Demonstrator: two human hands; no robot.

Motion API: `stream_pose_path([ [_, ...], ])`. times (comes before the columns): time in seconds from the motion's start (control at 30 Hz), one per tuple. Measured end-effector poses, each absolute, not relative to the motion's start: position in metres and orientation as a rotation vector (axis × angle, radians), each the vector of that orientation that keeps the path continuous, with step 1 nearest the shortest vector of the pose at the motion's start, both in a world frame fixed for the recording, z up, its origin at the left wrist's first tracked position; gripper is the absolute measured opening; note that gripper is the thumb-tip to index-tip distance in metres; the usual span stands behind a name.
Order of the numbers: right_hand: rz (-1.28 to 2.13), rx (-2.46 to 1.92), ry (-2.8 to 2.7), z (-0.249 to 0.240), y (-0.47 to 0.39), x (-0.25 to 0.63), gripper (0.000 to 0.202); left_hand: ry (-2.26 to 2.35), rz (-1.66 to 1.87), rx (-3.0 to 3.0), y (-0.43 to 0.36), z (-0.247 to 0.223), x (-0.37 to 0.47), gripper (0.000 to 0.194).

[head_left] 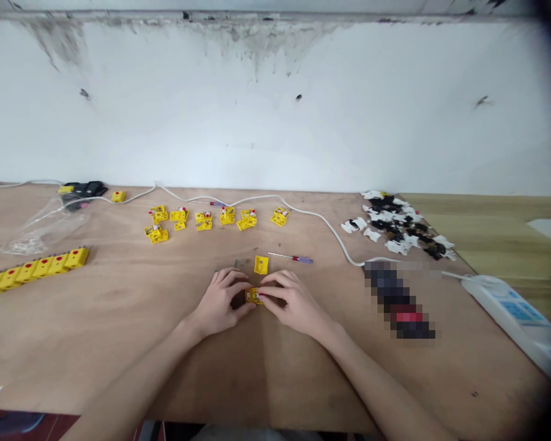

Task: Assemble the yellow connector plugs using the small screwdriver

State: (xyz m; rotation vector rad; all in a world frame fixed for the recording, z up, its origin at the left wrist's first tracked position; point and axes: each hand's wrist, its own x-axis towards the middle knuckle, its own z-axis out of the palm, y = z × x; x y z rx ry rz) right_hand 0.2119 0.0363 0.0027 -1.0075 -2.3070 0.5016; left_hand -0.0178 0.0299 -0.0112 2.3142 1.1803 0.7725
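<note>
Near the middle of the wooden table [174,355], my left hand [223,301] is closed on the left side of a small open yellow housing [253,296]. My right hand [294,301] pinches at the housing's right side, where a bit of red and white shows between the fingers. Just above them lies a separate yellow cover [261,264]. A screwdriver [298,259] with a purple handle rests to the right of the cover, and some tiny metal pieces [241,262] lie to its left.
Several opened yellow housings [204,220] lie farther back, beside a white cable [321,219]. A row of yellow units [37,269] and a plastic bag [46,229] are at left. Black and white parts [395,223], a blurred dark object [397,300] and a power strip [509,312] stand at right.
</note>
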Motion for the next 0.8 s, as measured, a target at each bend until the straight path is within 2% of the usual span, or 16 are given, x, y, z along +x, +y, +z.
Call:
stream_pose_path([
  [0.13,0.606,-1.003,-2.198,-0.002,0.039,0.218,0.034,1.170,0.788,2.304,0.029,-0.008,-0.017,0.035],
  [0.2,0.586,-1.045,-2.124,-0.005,0.046,0.226,0.033,1.163,0.811,2.283,0.030,-0.006,-0.019,0.037],
  [0.4,0.109,-1.439,-1.928,-0.019,0.076,0.271,0.034,1.442,0.942,2.307,0.048,-0.013,-0.046,0.022],
  [0.5,0.018,-1.560,-1.936,-0.030,0.086,0.289,0.034,1.532,0.909,2.341,0.057,-0.019,-0.060,0.018],
  [0.6,0.072,-1.566,-1.958,-0.036,0.089,0.295,0.024,1.565,0.884,2.342,0.060,-0.022,-0.065,0.013],
  [0.8,0.313,-1.485,-1.840,-0.033,0.088,0.290,0.019,1.511,0.856,2.356,0.060,-0.022,-0.062,0.013],
])
